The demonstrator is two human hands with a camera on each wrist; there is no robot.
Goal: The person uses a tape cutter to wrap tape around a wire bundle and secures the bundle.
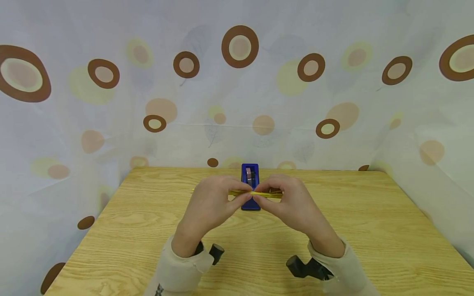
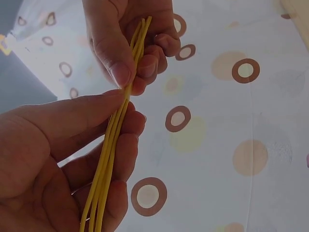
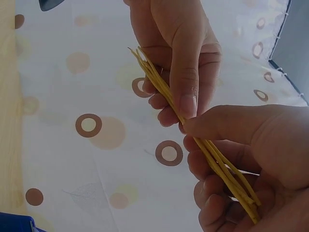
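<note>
Both hands pinch a bundle of thin yellow wire-like strands (image 1: 272, 195), held level above the table. My left hand (image 1: 212, 203) grips the bundle near its middle between thumb and fingers. Right beside it, fingertips almost touching, my right hand (image 1: 290, 202) pinches the same bundle. In the left wrist view several yellow strands (image 2: 110, 145) run across the left fingers, and their far ends lie by the right palm. Loose ends of the strands (image 3: 241, 193) spread over the right fingers in the right wrist view. The part under the thumbs is hidden.
A blue tape dispenser (image 1: 251, 205) with a roll of tape stands behind the hands, towards the back of the wooden table (image 1: 148, 230). A patterned cloth (image 1: 259, 98) hangs behind and at both sides. Black wrist mounts (image 1: 305, 268) stick out from the sleeves.
</note>
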